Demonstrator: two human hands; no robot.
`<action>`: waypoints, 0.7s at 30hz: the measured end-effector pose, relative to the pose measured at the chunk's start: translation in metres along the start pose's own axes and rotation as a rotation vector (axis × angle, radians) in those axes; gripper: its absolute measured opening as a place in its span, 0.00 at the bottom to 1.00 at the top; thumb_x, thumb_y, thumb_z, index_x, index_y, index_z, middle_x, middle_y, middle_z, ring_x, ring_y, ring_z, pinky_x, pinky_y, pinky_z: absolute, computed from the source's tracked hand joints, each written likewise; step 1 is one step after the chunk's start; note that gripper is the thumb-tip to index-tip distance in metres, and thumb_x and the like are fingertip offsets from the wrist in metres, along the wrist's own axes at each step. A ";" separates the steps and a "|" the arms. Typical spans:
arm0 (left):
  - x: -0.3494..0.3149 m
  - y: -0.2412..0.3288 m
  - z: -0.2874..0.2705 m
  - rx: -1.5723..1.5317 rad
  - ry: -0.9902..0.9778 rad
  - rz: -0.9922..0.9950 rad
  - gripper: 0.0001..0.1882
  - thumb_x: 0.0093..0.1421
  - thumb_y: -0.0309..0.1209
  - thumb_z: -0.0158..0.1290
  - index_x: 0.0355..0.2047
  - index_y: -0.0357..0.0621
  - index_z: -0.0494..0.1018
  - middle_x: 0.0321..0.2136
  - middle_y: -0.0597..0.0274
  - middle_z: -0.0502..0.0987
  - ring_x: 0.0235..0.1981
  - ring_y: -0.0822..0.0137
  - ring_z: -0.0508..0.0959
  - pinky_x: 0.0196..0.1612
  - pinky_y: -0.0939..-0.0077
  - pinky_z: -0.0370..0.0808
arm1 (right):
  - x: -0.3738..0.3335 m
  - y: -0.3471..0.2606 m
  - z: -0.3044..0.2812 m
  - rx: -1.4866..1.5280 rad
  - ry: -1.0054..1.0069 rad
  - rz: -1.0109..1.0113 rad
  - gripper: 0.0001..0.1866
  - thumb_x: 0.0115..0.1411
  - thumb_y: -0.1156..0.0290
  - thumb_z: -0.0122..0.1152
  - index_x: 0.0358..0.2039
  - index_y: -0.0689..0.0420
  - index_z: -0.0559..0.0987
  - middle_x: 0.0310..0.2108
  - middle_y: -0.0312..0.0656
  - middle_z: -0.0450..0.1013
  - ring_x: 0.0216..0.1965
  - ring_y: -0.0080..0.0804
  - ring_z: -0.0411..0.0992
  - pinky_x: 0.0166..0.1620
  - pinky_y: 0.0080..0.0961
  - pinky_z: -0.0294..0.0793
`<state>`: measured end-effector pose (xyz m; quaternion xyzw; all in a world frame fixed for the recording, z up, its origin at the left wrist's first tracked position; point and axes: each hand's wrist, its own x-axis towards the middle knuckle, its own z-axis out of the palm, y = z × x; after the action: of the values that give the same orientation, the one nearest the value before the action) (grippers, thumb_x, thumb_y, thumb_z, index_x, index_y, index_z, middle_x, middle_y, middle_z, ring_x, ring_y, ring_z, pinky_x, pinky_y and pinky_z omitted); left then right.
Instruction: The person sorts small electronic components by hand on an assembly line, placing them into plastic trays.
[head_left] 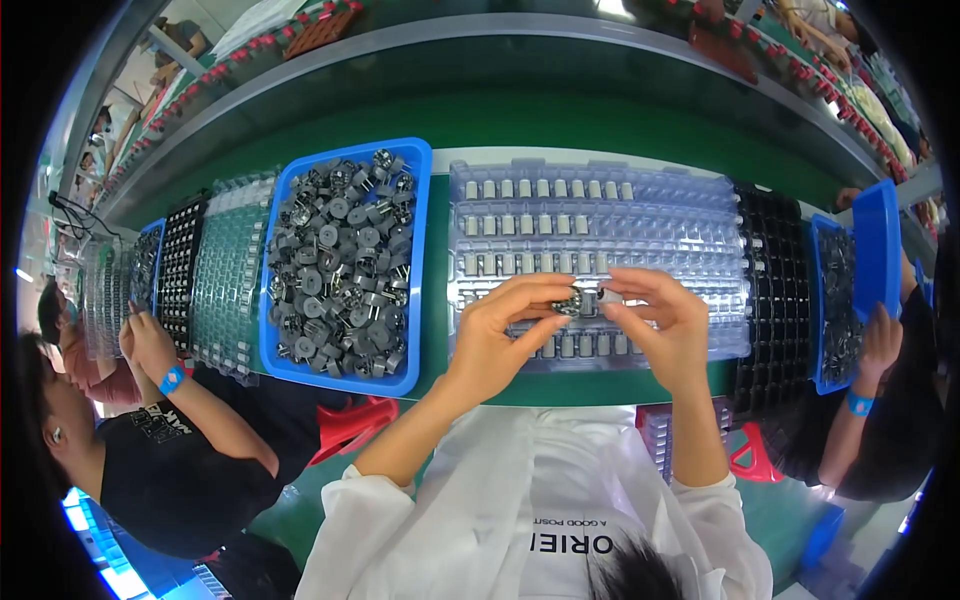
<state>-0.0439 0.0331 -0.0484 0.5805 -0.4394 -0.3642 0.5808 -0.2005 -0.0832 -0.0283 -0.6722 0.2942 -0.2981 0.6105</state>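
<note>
My left hand (510,325) is closed in a pinch on a round dark part (568,304) with shiny metal on it, like the parts in the blue bin. Facing it, my right hand (662,322) pinches a small silver cylinder (604,296) between thumb and fingers. The two pieces meet or nearly touch; fingertips hide the exact contact. Both hands are over the near part of a clear plastic tray (690,240), whose pockets hold rows of small silver cylinders (545,225). Left of the tray, a blue bin (423,250) is heaped with grey round parts (340,250) bearing metal pins.
A black tray (775,290) adjoins the clear one on the right, with another blue bin (890,250) beyond it. At left lie a greenish clear tray (225,270) and a black tray (180,250). Co-workers sit close on both sides. Red stools (350,425) stand below the bench.
</note>
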 end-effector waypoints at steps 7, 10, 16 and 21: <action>-0.003 0.006 0.011 0.028 -0.082 0.033 0.24 0.54 0.17 0.56 0.52 0.37 0.67 0.48 0.54 0.75 0.45 0.68 0.77 0.48 0.74 0.75 | -0.025 -0.006 -0.013 -0.096 0.003 -0.142 0.12 0.48 0.90 0.61 0.35 0.65 0.80 0.40 0.49 0.75 0.41 0.32 0.75 0.44 0.23 0.78; -0.004 0.012 0.015 0.068 -0.087 0.058 0.25 0.54 0.18 0.57 0.53 0.38 0.66 0.48 0.55 0.76 0.43 0.69 0.78 0.47 0.75 0.76 | -0.029 -0.010 -0.012 -0.206 0.018 -0.225 0.13 0.47 0.90 0.62 0.34 0.63 0.81 0.36 0.48 0.77 0.39 0.31 0.75 0.42 0.22 0.76; -0.006 0.014 0.018 0.125 -0.092 0.106 0.26 0.54 0.19 0.58 0.53 0.38 0.65 0.47 0.59 0.77 0.38 0.71 0.79 0.45 0.77 0.77 | -0.028 -0.003 -0.008 -0.380 0.037 -0.467 0.12 0.43 0.88 0.64 0.31 0.63 0.81 0.33 0.45 0.78 0.37 0.35 0.77 0.42 0.26 0.74; -0.006 0.015 0.019 0.141 -0.095 0.111 0.26 0.54 0.20 0.58 0.54 0.38 0.65 0.47 0.59 0.77 0.37 0.71 0.79 0.44 0.77 0.78 | -0.029 -0.001 -0.007 -0.421 0.048 -0.501 0.12 0.43 0.88 0.64 0.31 0.63 0.82 0.33 0.45 0.78 0.36 0.36 0.77 0.42 0.26 0.74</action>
<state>-0.0648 0.0326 -0.0350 0.5767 -0.5223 -0.3267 0.5365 -0.2247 -0.0655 -0.0275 -0.8279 0.1893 -0.3874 0.3587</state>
